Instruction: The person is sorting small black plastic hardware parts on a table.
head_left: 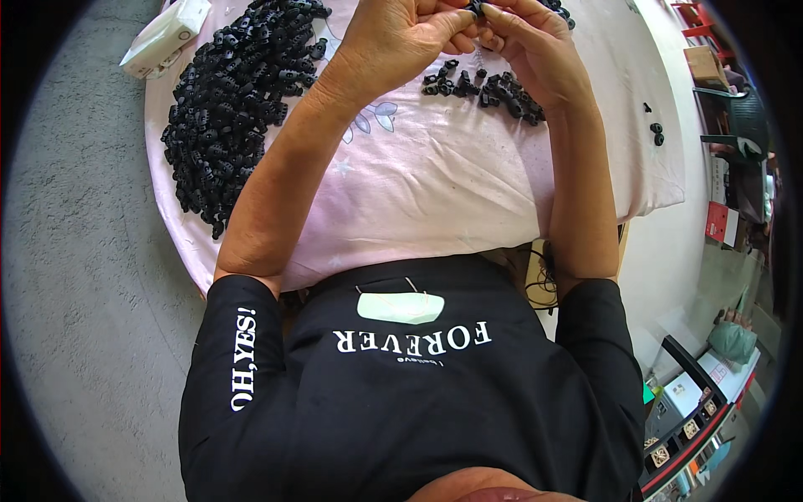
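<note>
At the top edge of the head view, my left hand (pixel 393 38) and my right hand (pixel 539 50) meet fingertip to fingertip. Both pinch a small black plastic part (pixel 476 7), mostly covered by the fingers, so its exact kind is unclear. Below the hands, a small cluster of loose black plastic pieces (pixel 506 96) lies on the pale pink cloth (pixel 435 184). To the left of my left forearm spreads a large heap of similar black parts (pixel 226 117), some with ribbed sides.
A white box (pixel 171 35) sits at the table's far left edge. A few black pieces (pixel 657 134) lie apart on the right. Beyond the table are grey floor (pixel 92 251) on the left, a dark chair (pixel 740 121) and a red-and-white box (pixel 721 224) on the right.
</note>
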### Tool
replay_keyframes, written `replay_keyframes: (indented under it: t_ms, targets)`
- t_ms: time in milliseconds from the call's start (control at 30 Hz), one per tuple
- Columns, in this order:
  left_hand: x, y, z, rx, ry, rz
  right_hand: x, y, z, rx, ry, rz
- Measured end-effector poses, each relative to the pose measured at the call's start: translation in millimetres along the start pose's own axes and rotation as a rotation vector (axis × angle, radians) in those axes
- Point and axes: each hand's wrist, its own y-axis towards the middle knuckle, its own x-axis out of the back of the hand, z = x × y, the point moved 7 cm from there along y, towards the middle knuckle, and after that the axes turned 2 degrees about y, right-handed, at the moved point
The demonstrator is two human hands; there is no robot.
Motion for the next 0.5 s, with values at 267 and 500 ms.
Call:
replay_keyframes:
  t_ms: [267, 500]
  targets:
    - [-0.5, -5.8, -15.3, -0.098, 0.210, 0.038, -2.2, -0.2, 0.4, -0.030, 0.081, 0.071]
    - [-6.3, -8.9, -32.1, -0.314, 0.611, 0.079, -7.5, -1.6, 2.3, -0.039, 0.052, 0.093]
